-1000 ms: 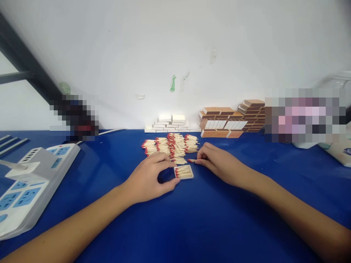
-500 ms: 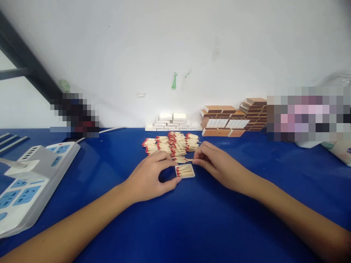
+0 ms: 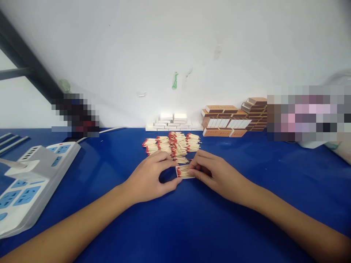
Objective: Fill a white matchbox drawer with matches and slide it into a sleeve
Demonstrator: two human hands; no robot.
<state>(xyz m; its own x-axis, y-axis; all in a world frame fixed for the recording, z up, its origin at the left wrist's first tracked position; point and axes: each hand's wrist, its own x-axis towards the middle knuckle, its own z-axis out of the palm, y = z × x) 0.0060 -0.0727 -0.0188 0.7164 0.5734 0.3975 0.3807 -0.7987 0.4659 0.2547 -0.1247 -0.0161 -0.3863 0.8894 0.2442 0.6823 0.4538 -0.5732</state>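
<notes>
A small white matchbox tray (image 3: 187,177) lies on the blue table, with several red-headed matches (image 3: 182,171) in it, heads to the left. My left hand (image 3: 153,177) grips the tray's left end between thumb and fingers. The fingers of my right hand (image 3: 210,170) are pinched together over the tray's right end and hide part of it; matches are at the fingertips, though which ones are held is hard to tell. Right behind the tray sits a heap of loose matches (image 3: 177,144) in several bunches.
White trays (image 3: 180,117) are stacked against the wall behind the heap. Brown matchboxes (image 3: 223,132) stand piled to their right. A white power strip (image 3: 64,160) with a plug and cable lies at the left on the blue table (image 3: 175,226). Blurred items are at the far right.
My right hand has moved down and slightly left, from the front edge of the match heap to over the tray's right end. My left hand has stayed on the tray.
</notes>
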